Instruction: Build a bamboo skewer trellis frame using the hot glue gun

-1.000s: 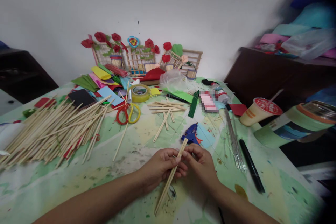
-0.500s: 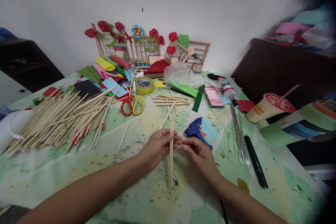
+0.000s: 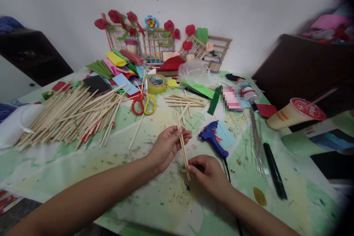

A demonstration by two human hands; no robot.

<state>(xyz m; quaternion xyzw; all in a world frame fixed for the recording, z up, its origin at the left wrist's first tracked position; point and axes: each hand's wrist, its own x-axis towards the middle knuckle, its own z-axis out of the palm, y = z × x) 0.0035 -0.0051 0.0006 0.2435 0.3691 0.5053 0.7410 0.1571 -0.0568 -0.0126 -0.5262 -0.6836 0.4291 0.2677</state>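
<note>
A few thin bamboo sticks (image 3: 183,148) lie side by side between my two hands, tilted above the tablecloth. My left hand (image 3: 169,145) pinches them near their upper end, thumb on top and fingers behind. Lower down, my right hand (image 3: 206,171) grips the same sticks between thumb and fingertips. Just beyond the held sticks is a small pile of loose sticks (image 3: 188,100), some crossing others. A blue hot glue gun (image 3: 212,138) rests right of my hands, its black cord running toward me.
A large heap of bamboo sticks (image 3: 69,118) covers the left side. Scissors (image 3: 143,104) and a tape roll (image 3: 156,83) lie mid-table. Stick lattices (image 3: 157,46) with paper flowers lean on the wall. Metal wires (image 3: 257,143), a black marker (image 3: 275,171) and a drink cup (image 3: 295,113) are at right.
My right hand has moved down and onto the sticks' lower part; before, its fingers were near my left fingertips. The sticks' lower end has swung right. The view has shifted slightly.
</note>
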